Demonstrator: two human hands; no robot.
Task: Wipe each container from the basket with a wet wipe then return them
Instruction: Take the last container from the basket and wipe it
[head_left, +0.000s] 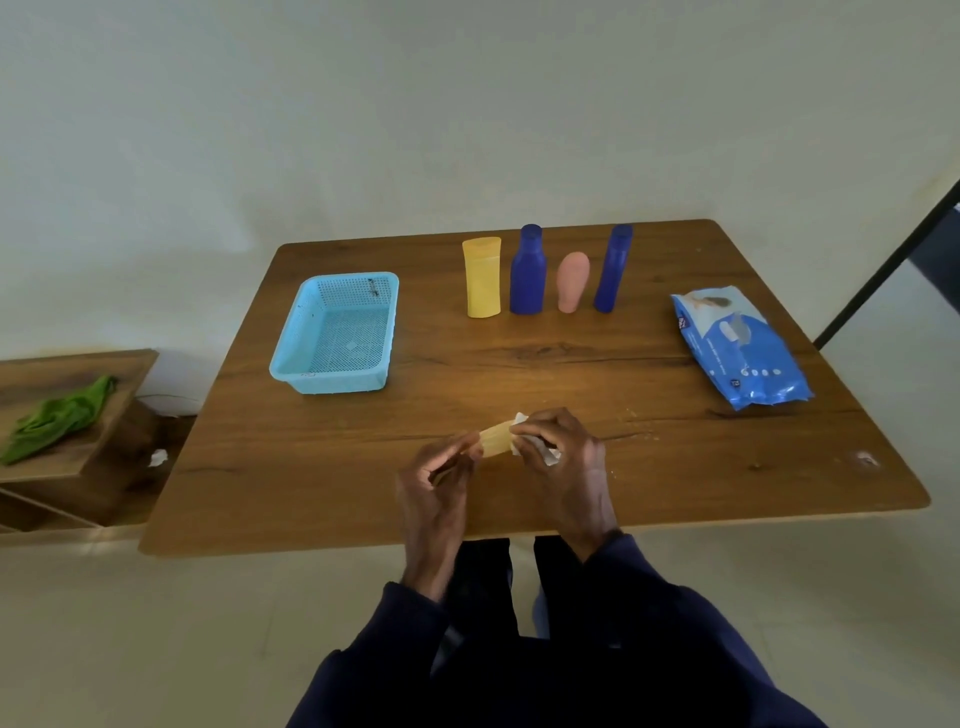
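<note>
The fingers of the left hand pinch the near-left end of a small pale-yellow container, and the right hand curls round its other end through a white wet wipe, so both hands are gripping and the piece hangs just above the surface, near its near edge. We judge the container light and fairly stiff, likely plastic, and slippery once damp. It looks best held by its ends, as it is now, with the wipe sliding along the middle. A firm squeeze seems safe, but a loose pinch could let it slip toward the near edge and the floor. The blue basket sits to the far left with only its mesh floor showing, and nothing stands between it and the hands, so we expect an open path for the return. At the far side a yellow bottle, a blue bottle, a pink container and a tall blue bottle stand upright in a close row, narrow enough to tip if a reaching sleeve brushes them. The wipes pack lies to the right, close to that edge.
</note>
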